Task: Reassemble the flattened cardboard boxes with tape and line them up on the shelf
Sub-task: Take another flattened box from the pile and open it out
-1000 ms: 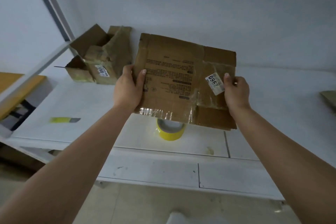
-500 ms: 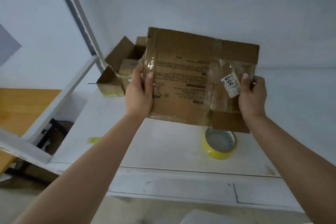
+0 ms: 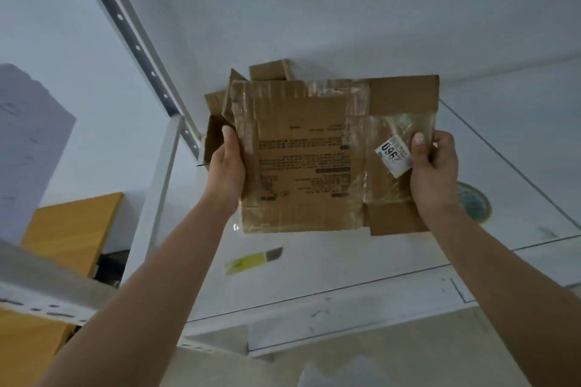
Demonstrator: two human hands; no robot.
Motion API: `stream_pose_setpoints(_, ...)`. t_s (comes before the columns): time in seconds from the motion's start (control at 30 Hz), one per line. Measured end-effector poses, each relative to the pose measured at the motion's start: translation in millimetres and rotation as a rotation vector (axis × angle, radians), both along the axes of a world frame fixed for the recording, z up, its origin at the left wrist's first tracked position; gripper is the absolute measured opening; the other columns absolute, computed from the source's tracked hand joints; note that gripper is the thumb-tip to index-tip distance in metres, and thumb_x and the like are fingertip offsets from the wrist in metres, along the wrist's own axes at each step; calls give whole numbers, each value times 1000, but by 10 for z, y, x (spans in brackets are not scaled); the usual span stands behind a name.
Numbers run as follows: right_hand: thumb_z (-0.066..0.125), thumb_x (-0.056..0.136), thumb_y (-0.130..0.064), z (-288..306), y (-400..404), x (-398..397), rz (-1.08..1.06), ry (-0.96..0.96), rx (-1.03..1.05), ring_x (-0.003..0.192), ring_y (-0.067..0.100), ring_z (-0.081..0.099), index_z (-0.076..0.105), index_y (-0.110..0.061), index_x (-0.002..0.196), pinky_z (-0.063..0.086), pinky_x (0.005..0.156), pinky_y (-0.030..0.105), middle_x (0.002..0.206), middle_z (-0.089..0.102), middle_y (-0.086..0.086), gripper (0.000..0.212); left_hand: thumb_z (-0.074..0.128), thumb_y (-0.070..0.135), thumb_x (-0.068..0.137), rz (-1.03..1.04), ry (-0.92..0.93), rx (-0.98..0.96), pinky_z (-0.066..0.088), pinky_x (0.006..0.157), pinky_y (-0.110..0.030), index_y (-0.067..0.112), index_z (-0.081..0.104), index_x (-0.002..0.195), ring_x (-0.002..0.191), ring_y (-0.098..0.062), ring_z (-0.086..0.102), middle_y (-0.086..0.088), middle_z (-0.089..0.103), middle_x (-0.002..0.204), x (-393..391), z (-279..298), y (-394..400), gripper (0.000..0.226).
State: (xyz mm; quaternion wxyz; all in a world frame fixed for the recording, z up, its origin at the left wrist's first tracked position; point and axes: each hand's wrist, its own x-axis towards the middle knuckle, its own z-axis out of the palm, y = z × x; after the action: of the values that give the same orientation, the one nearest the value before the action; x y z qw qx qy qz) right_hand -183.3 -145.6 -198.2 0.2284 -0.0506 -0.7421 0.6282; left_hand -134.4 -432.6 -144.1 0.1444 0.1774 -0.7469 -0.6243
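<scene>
White walls and a white metal shelf (image 3: 361, 264) fill the view, with a perforated upright post (image 3: 135, 41) rising at the left and an orange wooden board (image 3: 72, 236) beyond it.

Held up in the air above the shelf surface is a flattened cardboard box (image 3: 311, 157), its broad printed panel facing the camera and turned so the print reads upside down. Old clear tape covers much of it and shines in the light. The left hand (image 3: 228, 166) grips its left edge, thumb on the front. The right hand (image 3: 435, 166) grips its right edge, thumb pressed just beside a white sticker (image 3: 394, 155).

Behind the held sheet, at the back of the shelf, stands an opened cardboard box (image 3: 267, 71), mostly hidden.

A yellow roll of tape (image 3: 474, 203) lies flat on the shelf to the right, partly behind the right wrist. A yellow utility knife (image 3: 251, 259) lies on the shelf below the sheet.

The cardboard looks light and fairly stiff, but creased and worn, so it will likely bend at the folds. The glossy tape patches may be slippery; bare edges and corners seem the safer places to hold while opening it into shape.

The sticker shows large digits, apparently "2960" when turned upright. The block of black print on the panel is too blurred to read.
</scene>
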Motion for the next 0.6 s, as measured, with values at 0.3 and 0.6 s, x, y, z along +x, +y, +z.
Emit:
stream_pose_setpoints(0.3,40,103,-41,84,-111,138,161,-121,-122,72,1,62,54,-26,110,49,63,18,88,61,-9,22,31,58,99,-132,-6,330,49,91,-38,44,77,83,92,-9,71,10,76,96,32,-136,50,50)
stream_pose_setpoints(0.6,37,105,-30,147,-131,153,303,-189,-190,82,1,66,61,-26,121,54,76,23,98,68,-2,29,24,31,103,-339,46,408,57,76,-33,33,74,77,93,-19,69,5,73,88,41,-166,35,57)
